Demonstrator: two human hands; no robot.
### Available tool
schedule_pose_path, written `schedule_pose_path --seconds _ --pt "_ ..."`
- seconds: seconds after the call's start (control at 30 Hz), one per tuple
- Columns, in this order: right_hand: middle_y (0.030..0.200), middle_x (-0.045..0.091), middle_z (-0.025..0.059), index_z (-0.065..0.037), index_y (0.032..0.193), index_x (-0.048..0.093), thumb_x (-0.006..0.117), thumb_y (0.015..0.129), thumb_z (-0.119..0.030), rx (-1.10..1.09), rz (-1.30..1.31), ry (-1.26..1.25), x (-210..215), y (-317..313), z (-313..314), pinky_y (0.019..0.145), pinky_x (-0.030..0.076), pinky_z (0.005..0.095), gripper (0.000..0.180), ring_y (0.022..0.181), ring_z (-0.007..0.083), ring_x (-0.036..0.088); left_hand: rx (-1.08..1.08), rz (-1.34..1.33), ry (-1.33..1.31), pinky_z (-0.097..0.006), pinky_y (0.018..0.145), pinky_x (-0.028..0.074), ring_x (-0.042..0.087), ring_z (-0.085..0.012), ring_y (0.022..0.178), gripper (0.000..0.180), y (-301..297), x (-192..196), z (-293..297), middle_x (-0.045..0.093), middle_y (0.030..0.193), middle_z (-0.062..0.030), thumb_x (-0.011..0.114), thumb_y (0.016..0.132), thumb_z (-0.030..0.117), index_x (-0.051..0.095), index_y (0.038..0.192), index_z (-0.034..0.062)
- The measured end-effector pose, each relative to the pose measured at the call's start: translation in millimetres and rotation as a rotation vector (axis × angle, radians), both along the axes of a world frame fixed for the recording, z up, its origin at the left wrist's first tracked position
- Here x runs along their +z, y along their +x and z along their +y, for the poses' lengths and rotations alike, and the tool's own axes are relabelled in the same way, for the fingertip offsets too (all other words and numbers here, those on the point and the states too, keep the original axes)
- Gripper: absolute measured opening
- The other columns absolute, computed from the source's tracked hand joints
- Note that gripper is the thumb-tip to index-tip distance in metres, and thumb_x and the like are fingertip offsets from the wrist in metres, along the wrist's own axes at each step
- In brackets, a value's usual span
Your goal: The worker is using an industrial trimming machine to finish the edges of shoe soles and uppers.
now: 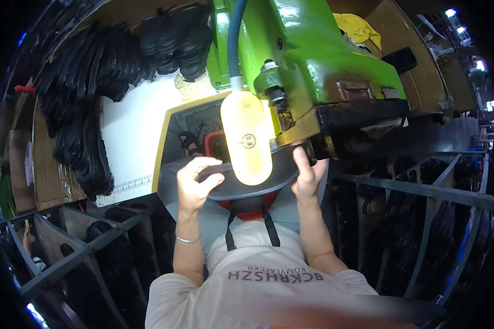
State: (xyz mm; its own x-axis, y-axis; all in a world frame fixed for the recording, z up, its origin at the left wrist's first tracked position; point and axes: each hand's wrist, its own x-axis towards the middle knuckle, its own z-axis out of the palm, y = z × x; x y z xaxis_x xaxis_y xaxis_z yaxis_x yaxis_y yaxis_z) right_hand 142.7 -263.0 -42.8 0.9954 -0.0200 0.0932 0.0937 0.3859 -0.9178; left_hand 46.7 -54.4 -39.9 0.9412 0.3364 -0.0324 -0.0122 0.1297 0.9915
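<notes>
My left hand (194, 185) is curled, thumb and fingers closed on a dark, flat piece (209, 172) that looks like a shoe sole. The glowing oval lamp (247, 156) hides where this piece runs to the right. Beneath the front of the green machine (324, 60), my right hand (308, 174) has its thumb raised and its fingers bent around something dark that I cannot make out. Just above it is the machine's brass-coloured head (299, 129). A dark grey rounded rim (252, 192) curves below the lamp, between both hands.
Rows of black shoe soles (82, 88) lie on the white tabletop (129, 137) at left, beside cardboard. Metal racks (422, 189) with dark items flank me on both sides. A yellow cloth (359, 28) rests in a cardboard box at far right. A red container (217, 145) shows under the table.
</notes>
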Motion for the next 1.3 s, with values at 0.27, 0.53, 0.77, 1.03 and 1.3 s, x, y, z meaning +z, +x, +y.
schedule_pose_path --seconds 0.27,0.53,0.77,1.03,1.3 --pt "0.096 0.06 0.0026 -0.001 0.103 0.056 0.068 0.076 -0.002 0.243 -0.113 -0.206 4.1 8.9 -1.3 0.079 0.044 0.0233 0.03 0.086 0.0103 0.056 -0.416 0.05 0.296 -0.028 0.077 0.048 0.062 -0.0146 0.084 0.035 -19.3 -15.2 -30.5 0.065 0.092 -0.0092 0.073 0.077 0.008 0.057 0.105 -0.0053" --pt "0.107 0.058 0.011 0.005 0.123 0.042 0.07 0.078 -0.011 0.208 0.134 -0.251 -16.6 -52.9 -34.8 0.088 0.043 0.0294 0.055 0.102 0.0177 0.054 0.112 -0.119 0.362 -0.018 0.053 0.037 0.047 -0.0025 0.062 0.014 51.6 1.0 -107.9 0.054 0.069 0.002 0.065 0.082 0.001 0.052 0.077 0.0015" --pt "0.104 0.06 0.0112 0.005 0.108 0.051 0.063 0.078 -0.006 0.234 0.366 -0.106 -25.6 -95.4 -101.9 0.084 0.044 0.026 0.034 0.095 0.014 0.056 0.147 -0.158 0.175 -0.012 0.05 0.034 0.049 0.0008 0.064 0.023 40.4 -0.8 -117.2 0.06 0.085 -0.0017 0.062 0.081 -0.008 0.055 0.102 -0.0021" --pt "0.102 0.058 0.0095 0.004 0.106 0.051 0.063 0.077 -0.004 0.268 0.4 -0.077 -26.1 -54.9 -121.0 0.085 0.044 0.0271 0.032 0.092 0.014 0.056 0.128 -0.094 -0.084 -0.013 0.049 0.035 0.049 0.0011 0.059 0.028 41.2 -3.4 -122.4 0.063 0.085 -0.0016 0.063 0.081 -0.007 0.056 0.108 -0.0025" --pt "0.107 0.06 0.0114 0.004 0.106 0.052 0.061 0.079 0.005 0.361 0.464 0.119 -42.0 -101.2 -92.5 0.087 0.046 0.0294 0.028 0.095 0.0153 0.059 0.231 -0.199 0.074 -0.014 0.05 0.035 0.046 0.001 0.06 0.015 46.8 -8.7 -118.7 0.06 0.076 0.0015 0.064 0.081 -0.004 0.058 0.095 -0.005"
